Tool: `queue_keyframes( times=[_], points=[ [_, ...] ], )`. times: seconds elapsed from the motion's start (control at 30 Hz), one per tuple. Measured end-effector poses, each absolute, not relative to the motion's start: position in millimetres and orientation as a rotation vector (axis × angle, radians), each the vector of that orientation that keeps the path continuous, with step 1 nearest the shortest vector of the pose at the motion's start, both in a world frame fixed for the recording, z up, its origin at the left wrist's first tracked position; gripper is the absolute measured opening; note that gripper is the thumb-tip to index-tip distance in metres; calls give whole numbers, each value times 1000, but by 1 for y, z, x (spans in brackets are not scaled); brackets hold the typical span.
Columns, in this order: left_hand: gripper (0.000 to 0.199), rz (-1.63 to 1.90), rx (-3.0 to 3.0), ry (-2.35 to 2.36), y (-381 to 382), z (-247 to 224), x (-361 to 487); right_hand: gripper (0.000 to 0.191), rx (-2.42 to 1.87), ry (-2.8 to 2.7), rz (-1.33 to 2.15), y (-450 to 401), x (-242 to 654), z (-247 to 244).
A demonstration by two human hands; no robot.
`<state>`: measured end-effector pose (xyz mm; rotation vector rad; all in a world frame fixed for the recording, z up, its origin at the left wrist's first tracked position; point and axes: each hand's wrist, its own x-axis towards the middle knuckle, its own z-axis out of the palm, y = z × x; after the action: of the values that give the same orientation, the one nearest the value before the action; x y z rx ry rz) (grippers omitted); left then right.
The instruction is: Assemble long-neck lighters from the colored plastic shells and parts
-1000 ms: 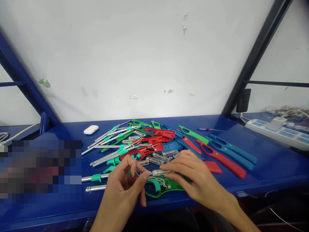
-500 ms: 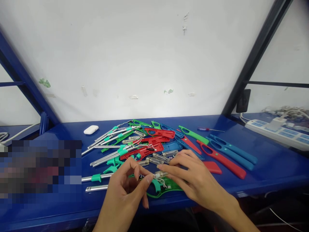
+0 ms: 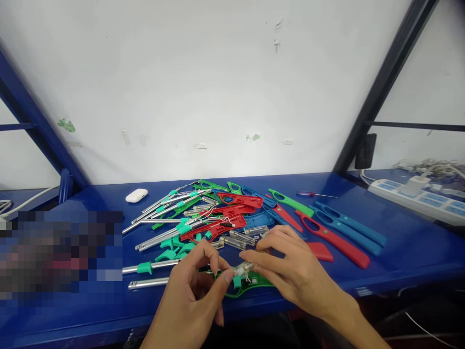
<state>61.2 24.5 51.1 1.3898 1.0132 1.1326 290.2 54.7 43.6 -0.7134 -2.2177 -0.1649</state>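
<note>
A small clear lighter fuel tank (image 3: 245, 268) is gripped between the fingers of my right hand (image 3: 296, 269). My left hand (image 3: 199, 291) pinches at its near-left tip; whatever sits between that thumb and forefinger is too small to make out. Beneath both hands lies a green lighter handle shell (image 3: 250, 290), its inside facing up, with a green trigger (image 3: 237, 282) and white wire in it. Just beyond my fingers rest several more clear tanks (image 3: 234, 242). Metal lighter tubes (image 3: 152, 282) stick out leftward beside my left hand.
Red shell halves (image 3: 240, 199), tubes and loose green triggers (image 3: 174, 249) are heaped mid-table. Closed red (image 3: 345, 247) and blue handles (image 3: 358, 230) lie at right, near a screwdriver (image 3: 316, 195). A white earbud case (image 3: 136, 195) and a power strip (image 3: 421, 196) flank them.
Both hands stay close together. The tank's left tip and my left fingertips have shifted slightly right and down, covering more of the green trigger and shell.
</note>
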Motion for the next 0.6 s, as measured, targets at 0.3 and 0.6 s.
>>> queue_keyframes(
  times=[0.3, 0.6],
  points=[
    [45, 1078, 1274, 1082, 15, 68, 66, 20, -674, -2203, -191, 54, 292, 43],
    [55, 1070, 1252, 967, 25, 50, 61, 24, -668, -2276, -266, 54, 292, 38]
  ],
)
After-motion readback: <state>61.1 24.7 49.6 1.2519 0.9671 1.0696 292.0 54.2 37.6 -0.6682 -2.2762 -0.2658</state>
